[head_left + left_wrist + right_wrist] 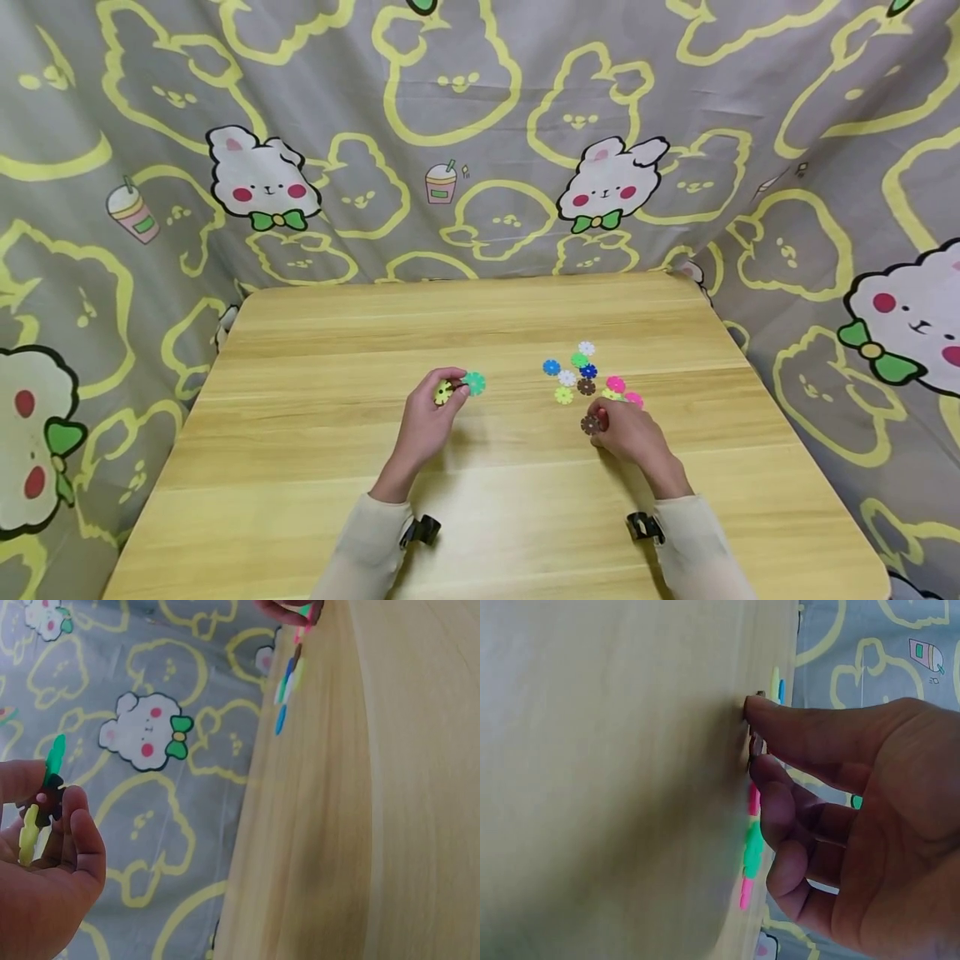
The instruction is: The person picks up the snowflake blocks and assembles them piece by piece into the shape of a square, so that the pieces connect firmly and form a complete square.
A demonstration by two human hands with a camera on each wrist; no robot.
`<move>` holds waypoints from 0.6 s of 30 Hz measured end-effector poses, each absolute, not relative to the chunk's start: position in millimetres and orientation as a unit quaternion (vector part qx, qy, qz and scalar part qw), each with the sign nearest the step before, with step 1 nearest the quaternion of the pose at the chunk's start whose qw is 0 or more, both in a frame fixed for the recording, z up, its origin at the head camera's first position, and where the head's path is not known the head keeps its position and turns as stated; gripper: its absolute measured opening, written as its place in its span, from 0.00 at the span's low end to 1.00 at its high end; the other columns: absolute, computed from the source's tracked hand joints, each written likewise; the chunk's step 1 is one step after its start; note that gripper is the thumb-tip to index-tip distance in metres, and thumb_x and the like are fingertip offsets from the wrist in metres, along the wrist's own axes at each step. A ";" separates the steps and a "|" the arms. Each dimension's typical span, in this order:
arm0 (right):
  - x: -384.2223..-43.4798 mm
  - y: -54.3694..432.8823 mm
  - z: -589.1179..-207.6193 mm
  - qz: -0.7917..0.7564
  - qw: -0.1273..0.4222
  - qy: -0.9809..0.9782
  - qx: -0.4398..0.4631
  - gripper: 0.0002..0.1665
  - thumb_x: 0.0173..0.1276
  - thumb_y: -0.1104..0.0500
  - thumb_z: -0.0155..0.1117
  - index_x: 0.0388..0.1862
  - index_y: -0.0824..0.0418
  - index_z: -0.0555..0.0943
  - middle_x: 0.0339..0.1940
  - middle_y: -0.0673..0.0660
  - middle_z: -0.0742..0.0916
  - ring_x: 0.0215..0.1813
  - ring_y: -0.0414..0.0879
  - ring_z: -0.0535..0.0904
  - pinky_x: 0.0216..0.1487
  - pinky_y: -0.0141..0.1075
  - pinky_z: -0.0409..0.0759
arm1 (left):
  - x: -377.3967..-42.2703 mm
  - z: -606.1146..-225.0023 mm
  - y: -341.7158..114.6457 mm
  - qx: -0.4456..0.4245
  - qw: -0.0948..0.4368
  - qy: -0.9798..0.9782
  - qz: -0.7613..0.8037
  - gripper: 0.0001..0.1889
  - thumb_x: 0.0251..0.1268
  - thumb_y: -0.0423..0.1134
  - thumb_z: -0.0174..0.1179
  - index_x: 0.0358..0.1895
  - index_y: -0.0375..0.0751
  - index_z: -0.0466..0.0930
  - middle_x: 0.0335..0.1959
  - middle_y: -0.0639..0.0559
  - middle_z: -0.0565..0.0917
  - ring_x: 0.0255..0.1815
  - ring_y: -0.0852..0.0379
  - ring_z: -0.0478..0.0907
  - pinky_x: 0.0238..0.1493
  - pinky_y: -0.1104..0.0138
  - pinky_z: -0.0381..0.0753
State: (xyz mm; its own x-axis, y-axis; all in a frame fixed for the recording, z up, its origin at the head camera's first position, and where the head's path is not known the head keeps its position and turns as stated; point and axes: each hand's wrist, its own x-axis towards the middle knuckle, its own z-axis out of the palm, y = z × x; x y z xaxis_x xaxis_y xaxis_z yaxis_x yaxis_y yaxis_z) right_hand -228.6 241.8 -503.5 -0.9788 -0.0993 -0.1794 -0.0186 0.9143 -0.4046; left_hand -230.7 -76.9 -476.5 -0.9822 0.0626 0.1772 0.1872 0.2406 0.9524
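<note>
My left hand (427,417) pinches a small joined group of notched plastic discs. In it are a green disc (475,383), a yellow disc (28,836) and a brown disc (46,802) linking them in the middle. Over at the right, my right hand (630,433) pinches a brown notched disc (591,425) between thumb and index finger, low over the table. Close beyond that hand lie loose discs, among them a pink one (634,401) and a second brown one (586,387). The fingers partly cover the disc in the right wrist view.
Several more discs are scattered on the wooden table (300,467), including a light blue one (551,367), a white one (587,348) and a yellow-green one (563,396). A patterned grey curtain (352,100) surrounds the table's back and sides.
</note>
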 end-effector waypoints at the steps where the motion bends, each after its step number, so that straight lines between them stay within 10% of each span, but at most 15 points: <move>1: -228.3 241.9 -503.9 -0.206 0.097 0.973 -0.030 0.19 0.53 0.58 0.74 0.44 0.56 0.82 0.33 0.52 0.84 0.34 0.46 0.78 0.31 0.38 0.75 | -230.4 -476.5 -76.8 -0.080 0.050 -0.784 -0.614 0.11 0.68 0.41 0.60 0.51 0.47 0.79 0.43 0.50 0.80 0.38 0.54 0.76 0.32 0.73 0.77; 18: -232.4 233.9 -509.2 -0.236 0.076 0.966 -0.068 0.10 0.60 0.63 0.68 0.37 0.56 0.75 0.29 0.51 0.81 0.32 0.45 0.74 0.32 0.36 0.71 | -228.5 -478.6 -73.3 -0.084 0.041 -0.790 -0.606 0.11 0.68 0.40 0.60 0.51 0.48 0.80 0.44 0.51 0.81 0.39 0.57 0.76 0.31 0.73 0.75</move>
State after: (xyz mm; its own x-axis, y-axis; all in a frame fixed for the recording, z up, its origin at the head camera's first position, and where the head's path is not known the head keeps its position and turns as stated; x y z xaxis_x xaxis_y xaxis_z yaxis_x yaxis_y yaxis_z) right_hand -232.4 233.9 -509.2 -0.9793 -0.1670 -0.1145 -0.0954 0.8792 -0.4667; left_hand -228.5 -73.3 -478.6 -0.9824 0.0837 0.1673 0.1832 0.2518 0.9503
